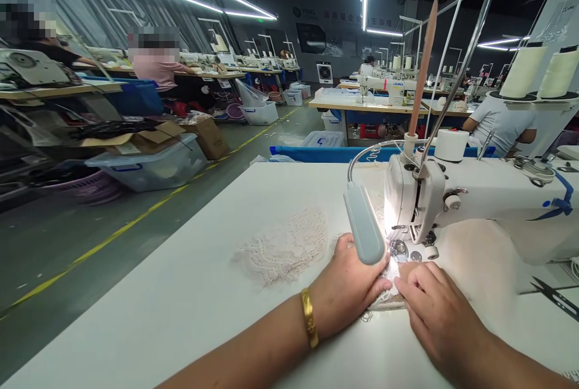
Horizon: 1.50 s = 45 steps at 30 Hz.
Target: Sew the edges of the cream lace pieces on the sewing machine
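Note:
A white sewing machine (479,187) stands on the right of the white table, its lit needle area just beyond my hands. Under my fingers lies a piece of pale lace fabric (389,295), in front of the presser foot. My left hand (350,283) holds the lace from the left, thumb on it; a grey lamp head (364,226) hides part of its fingers. From the right, my right hand (441,310) pinches the near edge of the fabric with curled fingers. More lace pieces (289,247) lie flat to the left of my hands.
Black thread snips (556,300) lie at the table's right. A white thread spool (451,145) and a brown pencil-like stick (424,69) stand on the machine. Left of the table, a plastic bin (149,166) carries an open carton (140,139). Several people sit at other machines.

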Each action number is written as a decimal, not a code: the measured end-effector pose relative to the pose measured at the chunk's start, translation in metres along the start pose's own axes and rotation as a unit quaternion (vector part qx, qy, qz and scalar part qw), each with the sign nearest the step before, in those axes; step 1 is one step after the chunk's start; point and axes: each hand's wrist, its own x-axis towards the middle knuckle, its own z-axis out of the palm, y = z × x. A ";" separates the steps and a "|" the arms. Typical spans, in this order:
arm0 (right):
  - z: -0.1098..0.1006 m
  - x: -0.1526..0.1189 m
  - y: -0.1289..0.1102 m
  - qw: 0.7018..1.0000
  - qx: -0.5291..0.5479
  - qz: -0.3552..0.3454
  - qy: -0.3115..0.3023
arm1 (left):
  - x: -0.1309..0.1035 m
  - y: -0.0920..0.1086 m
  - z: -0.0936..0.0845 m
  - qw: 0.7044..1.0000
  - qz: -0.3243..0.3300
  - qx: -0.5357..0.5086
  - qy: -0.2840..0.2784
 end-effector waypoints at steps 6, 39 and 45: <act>0.003 -0.001 0.002 1.000 -0.008 -0.015 0.015 | -0.003 0.001 0.003 1.000 0.005 -0.004 0.007; -0.004 0.007 0.011 0.998 -0.019 0.032 -0.056 | -0.005 0.000 0.007 0.991 0.092 0.003 0.094; -0.003 0.006 0.012 0.998 -0.022 0.027 -0.050 | -0.006 0.000 0.007 0.990 0.105 -0.003 0.093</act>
